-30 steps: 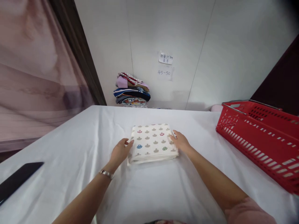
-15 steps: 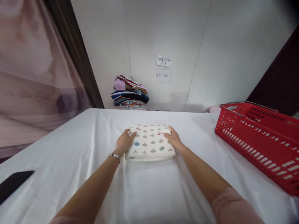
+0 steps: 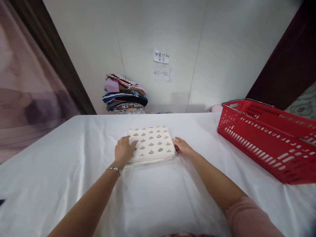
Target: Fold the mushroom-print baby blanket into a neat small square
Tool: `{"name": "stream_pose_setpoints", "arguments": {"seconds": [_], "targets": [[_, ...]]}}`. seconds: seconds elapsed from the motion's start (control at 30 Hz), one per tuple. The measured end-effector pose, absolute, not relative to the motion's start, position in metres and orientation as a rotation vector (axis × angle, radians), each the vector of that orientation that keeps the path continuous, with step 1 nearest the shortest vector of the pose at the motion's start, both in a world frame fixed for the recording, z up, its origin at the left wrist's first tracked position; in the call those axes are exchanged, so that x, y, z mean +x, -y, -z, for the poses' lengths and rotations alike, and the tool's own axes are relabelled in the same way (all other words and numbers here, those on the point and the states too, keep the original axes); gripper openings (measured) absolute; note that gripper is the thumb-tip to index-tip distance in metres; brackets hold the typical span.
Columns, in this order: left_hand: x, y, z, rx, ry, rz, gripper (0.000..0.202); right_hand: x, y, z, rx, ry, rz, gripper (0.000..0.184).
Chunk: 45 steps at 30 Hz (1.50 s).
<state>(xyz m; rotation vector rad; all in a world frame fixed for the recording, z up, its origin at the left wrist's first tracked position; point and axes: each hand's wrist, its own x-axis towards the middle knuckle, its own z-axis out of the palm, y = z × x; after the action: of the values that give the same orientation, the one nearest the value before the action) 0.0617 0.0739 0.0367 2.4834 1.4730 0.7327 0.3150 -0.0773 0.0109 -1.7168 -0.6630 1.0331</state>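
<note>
A folded white cloth [image 3: 151,144] with grey, red, blue and green mushroom prints lies flat on the white-covered table [image 3: 158,197]. My left hand [image 3: 124,150] rests at its left edge, thumb stretched over the top and fingers apart along the side. A metal bracelet circles that wrist. At the right edge, my right hand [image 3: 182,146] has its fingers curled in, with the cloth's corner between thumb and fingers. The right fingertips are partly hidden by the edge.
A red plastic basket [image 3: 264,141] with metal handles stands on the right. Behind the table rises a stack of folded clothes [image 3: 125,93] against the wall. Handwritten paper notes [image 3: 161,65] are stuck there. A pink curtain [image 3: 32,98] hangs at left.
The view has turned right and down, so things appear further left. My right thumb has slid off the cloth's top to its right edge. The cloth sits slightly turned.
</note>
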Motion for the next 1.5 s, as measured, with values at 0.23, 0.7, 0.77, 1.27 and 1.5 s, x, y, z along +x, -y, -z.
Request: {"name": "stream_pose_setpoints", "arguments": {"seconds": [0.23,0.7,0.77,1.27,1.5], "targets": [[0.109,0.017,-0.024,2.873,-0.394,-0.696,0.037,0.305,0.106,-0.009,-1.478,0.548,-1.152,0.055],[0.139,0.025,-0.01,2.968,-0.638,-0.704,0.023,0.302,0.106,0.01,-1.446,0.778,-1.016,0.048],[0.138,0.028,-0.009,3.0,-0.631,-0.67,0.025,0.302,0.107,0.008,-1.496,0.801,-1.025,0.053],[0.116,0.04,0.001,2.966,-0.507,-0.719,0.042,0.29,0.113,0.006,-1.708,1.003,-0.781,0.064],[0.049,0.018,-0.004,2.96,-0.563,-0.756,0.038,0.295,0.113,0.014,-1.756,1.048,-0.781,0.063]]}}
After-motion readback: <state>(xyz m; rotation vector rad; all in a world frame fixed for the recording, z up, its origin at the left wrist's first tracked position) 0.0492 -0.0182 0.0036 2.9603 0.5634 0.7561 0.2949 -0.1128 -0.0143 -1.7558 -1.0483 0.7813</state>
